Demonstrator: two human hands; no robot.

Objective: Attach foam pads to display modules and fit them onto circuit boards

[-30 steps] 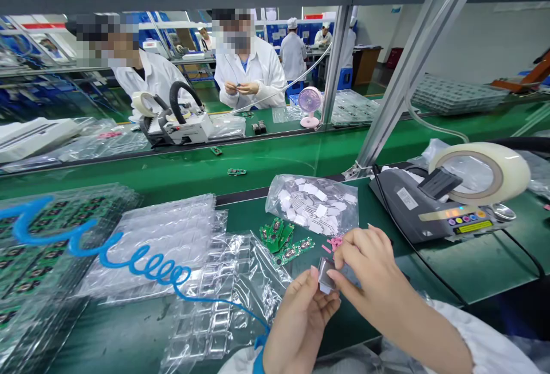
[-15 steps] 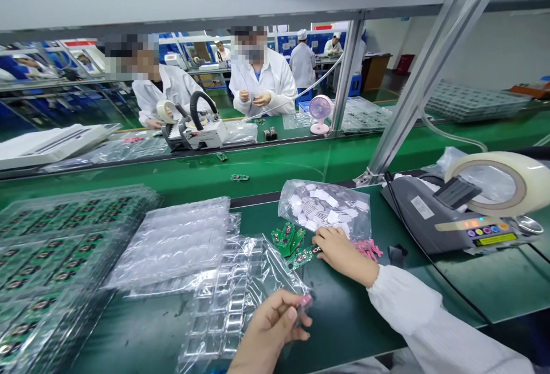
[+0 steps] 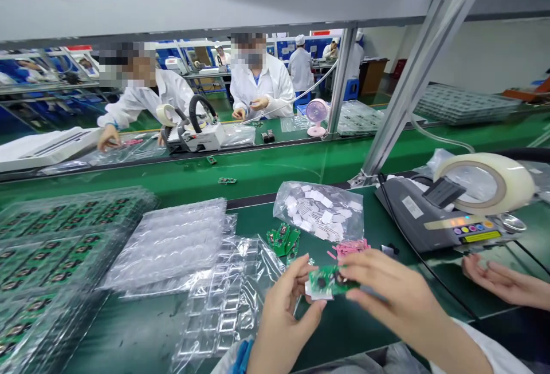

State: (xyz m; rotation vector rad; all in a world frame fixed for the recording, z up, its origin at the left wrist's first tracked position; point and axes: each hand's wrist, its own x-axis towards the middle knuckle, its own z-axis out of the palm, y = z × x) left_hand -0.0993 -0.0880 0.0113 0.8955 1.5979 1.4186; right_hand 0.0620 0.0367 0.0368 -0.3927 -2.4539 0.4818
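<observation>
In front of me, my right hand [image 3: 387, 288] pinches a small green circuit board [image 3: 329, 279] by its right end. My left hand [image 3: 286, 311] is closed at the board's left end, its thumb and fingers on a small white piece [image 3: 322, 295] showing under the board's lower edge. Whether the left fingers also grip the board is unclear. A pink pile of small strips [image 3: 349, 247] lies just beyond my right hand. Further left are loose circuit boards [image 3: 281, 239], and behind them a clear bag of white pieces [image 3: 318, 208].
Stacked clear trays of boards [image 3: 55, 248] stand left, beside clear plastic sheets [image 3: 172, 242] and a clear blister tray [image 3: 223, 299]. A tape dispenser [image 3: 412, 219] stands right, with another person's hand [image 3: 502, 276] near it. Beyond the green conveyor belt [image 3: 275, 168], people work.
My right hand has come back from the loose boards with a circuit board and meets my left hand. A white piece now shows at my left fingers. Another person's hand has appeared at right.
</observation>
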